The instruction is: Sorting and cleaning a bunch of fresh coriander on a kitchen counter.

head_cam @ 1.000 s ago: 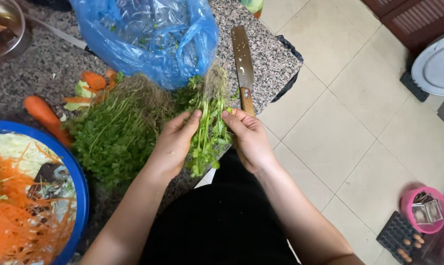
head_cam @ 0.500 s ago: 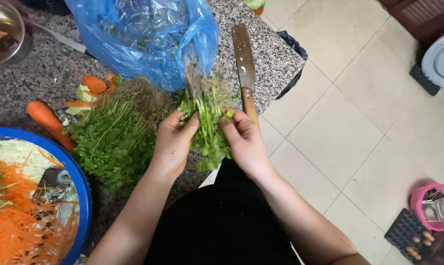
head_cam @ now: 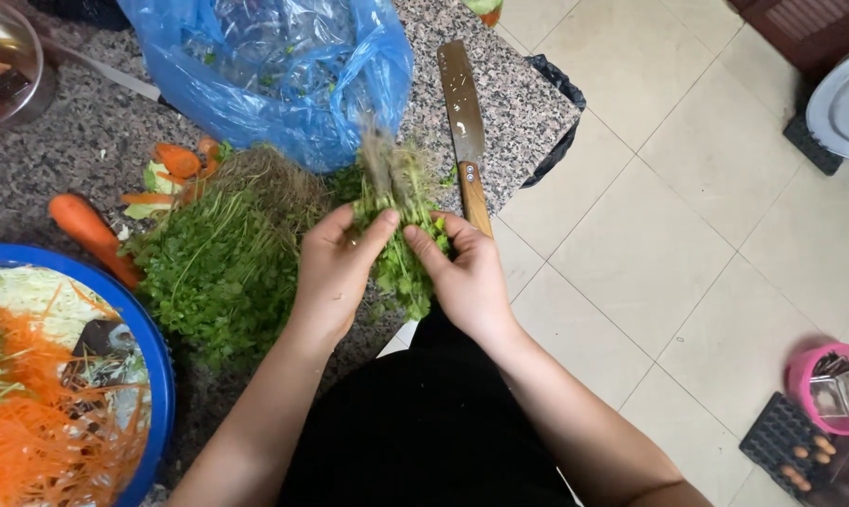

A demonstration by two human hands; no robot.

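Observation:
My left hand (head_cam: 333, 268) and my right hand (head_cam: 462, 272) both grip a small bunch of green herbs (head_cam: 401, 225), roots pointing away from me, over the granite counter (head_cam: 58, 150). A larger heap of the same herbs (head_cam: 222, 258) lies just left of my left hand. A cleaver with a wooden handle (head_cam: 466, 131) rests on the counter right beside my right hand, blade pointing away.
A blue plastic bag (head_cam: 274, 66) sits behind the herbs. A whole carrot (head_cam: 91, 230) and peelings (head_cam: 171, 174) lie at left. A blue bowl (head_cam: 152, 366) holds shredded carrot and cabbage. A pink container (head_cam: 833, 390) stands on the tiled floor.
Both hands have drawn the small bunch slightly toward me and regripped it; the roots now blur with motion. The cleaver and the herb heap stay put.

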